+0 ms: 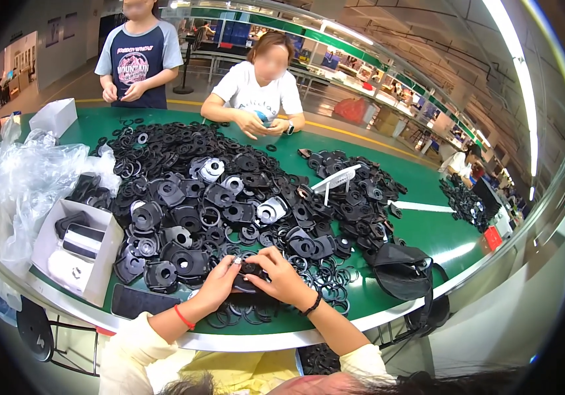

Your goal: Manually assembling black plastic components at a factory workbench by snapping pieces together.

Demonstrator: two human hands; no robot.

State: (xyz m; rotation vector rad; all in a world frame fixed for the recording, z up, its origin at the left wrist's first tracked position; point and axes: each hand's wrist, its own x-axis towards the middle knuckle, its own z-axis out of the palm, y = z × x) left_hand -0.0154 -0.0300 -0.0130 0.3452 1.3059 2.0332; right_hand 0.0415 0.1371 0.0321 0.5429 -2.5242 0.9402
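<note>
Left hand [218, 284] and right hand [282, 280], fingers curled in, both grip one black part [244, 284] above the table's [421, 227] near edge. At left: one phone [141, 301], two white boxes [107, 263]. Right: one bag [401, 263]. Loose parts [187, 214]: uncountable. Two people [256, 89] opposite.

The person's forearms [334, 324] reach over the table's [263, 340] near edge, left hand [220, 280] and right hand [282, 282] close together, fingers bent.
</note>
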